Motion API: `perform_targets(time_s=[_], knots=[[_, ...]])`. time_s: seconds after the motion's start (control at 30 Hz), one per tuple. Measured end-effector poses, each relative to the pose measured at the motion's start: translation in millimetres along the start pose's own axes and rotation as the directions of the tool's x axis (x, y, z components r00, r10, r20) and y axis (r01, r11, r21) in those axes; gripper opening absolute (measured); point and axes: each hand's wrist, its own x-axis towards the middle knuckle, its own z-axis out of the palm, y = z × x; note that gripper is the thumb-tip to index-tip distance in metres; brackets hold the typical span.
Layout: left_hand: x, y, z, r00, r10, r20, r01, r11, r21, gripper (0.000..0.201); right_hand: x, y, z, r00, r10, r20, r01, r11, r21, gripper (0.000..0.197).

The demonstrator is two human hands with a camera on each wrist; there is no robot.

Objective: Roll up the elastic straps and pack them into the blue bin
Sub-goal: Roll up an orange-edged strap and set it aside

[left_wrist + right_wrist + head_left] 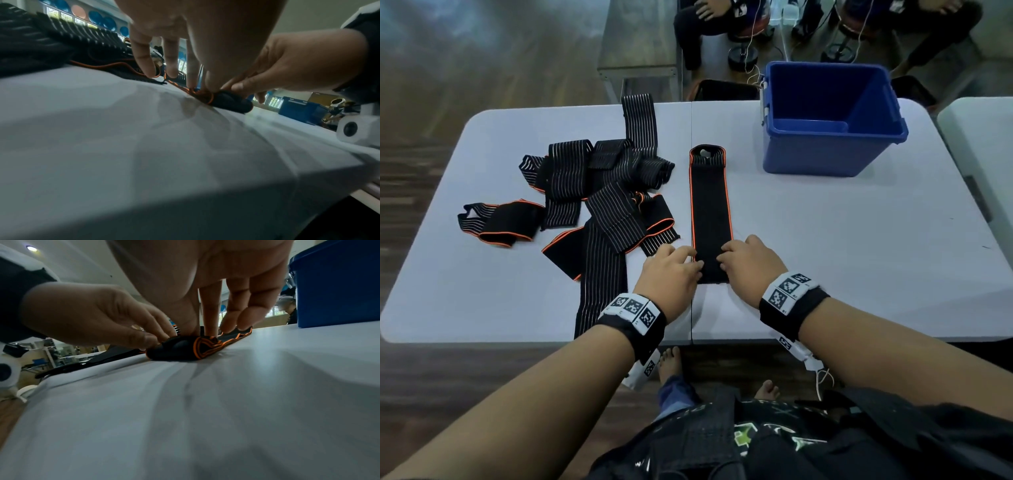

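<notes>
A black elastic strap (710, 209) with orange edges lies straight along the middle of the grey table (842, 240), its near end wound into a small roll (180, 350) (230, 102). My left hand (674, 270) pinches the roll's left side. At the right side my right hand (746, 263) does the same, with its fingers curled over the roll. A tangled pile of black striped straps (599, 192) sits left of the flat strap. The blue bin (832, 120) stands at the far right of the table, with nothing inside it.
One long striped strap (599, 287) from the pile hangs over the near table edge beside my left wrist. A second table (979, 137) abuts on the right. People sit on stools (743, 37) beyond the far edge.
</notes>
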Motion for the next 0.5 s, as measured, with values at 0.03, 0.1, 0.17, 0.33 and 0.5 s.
perform_targets(time_s=[0.03, 0.1, 0.17, 0.33, 0.5], knots=[[-4, 0, 0, 0.999, -0.002, 0.034, 0.001, 1.0, 0.003, 0.037, -3, 1, -1, 1.0, -0.014, 0.027, 0.015, 1.0, -0.027, 0.032], [-9, -1, -1, 0.99, -0.013, 0.143, 0.01, 1.0, 0.022, 0.055, -9, 4, -1, 0.993, -0.012, 0.114, 0.02, 0.997, -0.073, 0.05], [-10, 0, -2, 0.983, -0.02, 0.182, 0.012, 0.999, 0.044, 0.064, -13, 5, -1, 0.988, -0.002, 0.157, 0.022, 0.992, -0.126, 0.061], [-5, 2, 1, 0.99, -0.052, 0.13, 0.064, 0.994, -0.089, 0.066, -5, 7, -2, 0.994, 0.043, 0.101, -0.048, 0.997, 0.052, 0.046], [9, 5, -3, 0.972, -0.223, 0.078, 0.236, 0.901, -0.365, 0.041, 2, 9, -4, 0.977, 0.212, 0.026, -0.2, 0.864, 0.462, 0.036]])
